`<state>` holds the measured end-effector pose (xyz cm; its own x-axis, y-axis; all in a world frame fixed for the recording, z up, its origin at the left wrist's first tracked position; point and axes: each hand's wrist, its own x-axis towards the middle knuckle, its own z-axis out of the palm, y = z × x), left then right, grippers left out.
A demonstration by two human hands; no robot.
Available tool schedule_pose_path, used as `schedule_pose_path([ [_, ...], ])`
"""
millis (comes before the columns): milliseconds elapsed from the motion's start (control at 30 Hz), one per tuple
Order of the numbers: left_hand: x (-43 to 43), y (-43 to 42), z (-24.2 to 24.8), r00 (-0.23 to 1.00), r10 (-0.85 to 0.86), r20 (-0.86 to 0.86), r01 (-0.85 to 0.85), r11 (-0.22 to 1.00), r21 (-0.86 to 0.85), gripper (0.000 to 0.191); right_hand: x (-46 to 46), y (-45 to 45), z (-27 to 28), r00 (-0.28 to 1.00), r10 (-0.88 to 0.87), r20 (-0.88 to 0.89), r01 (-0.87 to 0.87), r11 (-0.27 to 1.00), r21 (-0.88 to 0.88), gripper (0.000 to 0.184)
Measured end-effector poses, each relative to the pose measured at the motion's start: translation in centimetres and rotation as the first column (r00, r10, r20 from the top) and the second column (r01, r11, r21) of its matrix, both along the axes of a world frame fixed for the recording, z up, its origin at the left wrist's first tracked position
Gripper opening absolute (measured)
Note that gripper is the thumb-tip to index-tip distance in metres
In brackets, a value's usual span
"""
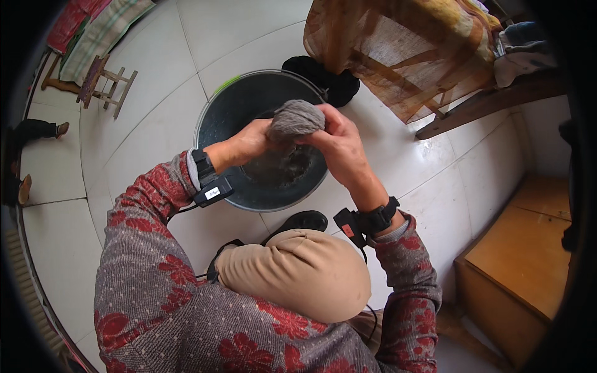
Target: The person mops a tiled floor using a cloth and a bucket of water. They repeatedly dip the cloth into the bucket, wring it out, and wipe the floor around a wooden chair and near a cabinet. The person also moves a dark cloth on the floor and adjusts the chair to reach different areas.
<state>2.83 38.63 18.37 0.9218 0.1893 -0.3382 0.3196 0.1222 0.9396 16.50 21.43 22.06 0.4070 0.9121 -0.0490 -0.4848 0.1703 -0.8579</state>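
A wad of grey wet-looking cloth [298,119] is bunched between my two hands, above a dark bucket [219,119]. My left hand [249,140] grips its left side, with the fingertips hidden behind the cloth. On the other side my right hand [338,140] pinches it between thumb and fingers. Dark, murky water [280,168] lies in the bottom of the bucket, which stands on the floor in front of my feet. Its wire handle rests along the far rim, where a bright green strip [227,85] shows.
Black fabric [345,88] lies against the bucket's far right side. A table draped with sheer orange-brown cloth [396,56] stands beyond it. At far left is a small wooden stool [105,86]; another person's feet [60,129] show at the left edge. A wooden cabinet [517,247] is at right.
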Motion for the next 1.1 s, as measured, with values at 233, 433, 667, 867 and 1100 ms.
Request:
schedule_pose_path([
  [233,-0.2,0.8,3.0,0.992,0.105,0.07,-0.107,0.994,0.026,0.016,-0.6,-2.1,-0.6,0.4,0.076,0.913,0.316,0.924,-0.215,0.066],
  [433,0.4,1.7,3.8,0.99,-0.141,-0.03,0.144,0.947,0.288,0.025,-1.5,1.1,-0.7,0.508,0.09,0.856,0.201,0.955,-0.22,0.056],
  [667,0.5,-0.1,4.0,0.994,-0.058,-0.093,0.006,0.876,-0.482,0.063,-0.8,1.1,-2.1,0.996,-0.019,0.091,0.052,0.929,-0.366,0.041],
  [867,0.7,-1.5,2.1,0.975,-0.044,-0.217,-0.043,0.925,-0.377,0.039,-1.2,0.8,-2.5,0.801,-0.099,0.59,0.264,0.944,-0.2,0.057],
  [1100,-1.0,0.4,1.2,0.884,-0.286,-0.369,0.193,0.944,-0.269,0.043,-1.9,0.0,-4.5,-0.034,-0.307,0.951,0.123,0.943,0.308,0.037],
])
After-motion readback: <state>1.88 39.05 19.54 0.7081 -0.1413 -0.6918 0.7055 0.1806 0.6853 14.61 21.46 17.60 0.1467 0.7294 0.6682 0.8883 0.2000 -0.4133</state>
